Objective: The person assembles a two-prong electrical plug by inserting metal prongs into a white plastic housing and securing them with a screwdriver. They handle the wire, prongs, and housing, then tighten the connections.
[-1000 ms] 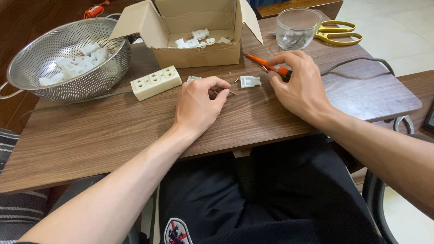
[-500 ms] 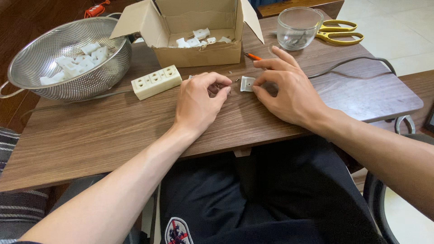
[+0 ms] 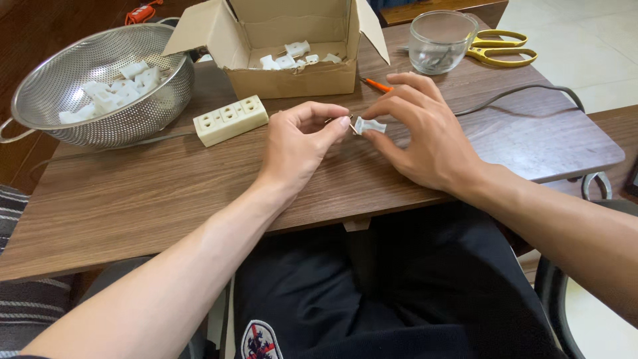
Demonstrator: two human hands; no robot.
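colander (image 3: 40, 100) of white plugs (image 3: 106, 93), cardboard box (image 3: 292, 76)

One camera on the head looks down and forward, close over the table (image 3: 166, 199) and both forearms

One package only: a brown cardboard box (image 3: 292, 73) stood at the far middle of the wooden table (image 3: 133, 199), squat and rectangular, plain-sided, all four flaps folded open and outward. It lay just right of a steel colander (image 3: 100, 83) and left of a clear glass bowl (image 3: 442, 41), with a cream power strip (image 3: 230, 119) just in front of its left corner. Inside, small white plastic parts (image 3: 296, 56) were heaped along the back wall; no labels, signs or screens were seen.
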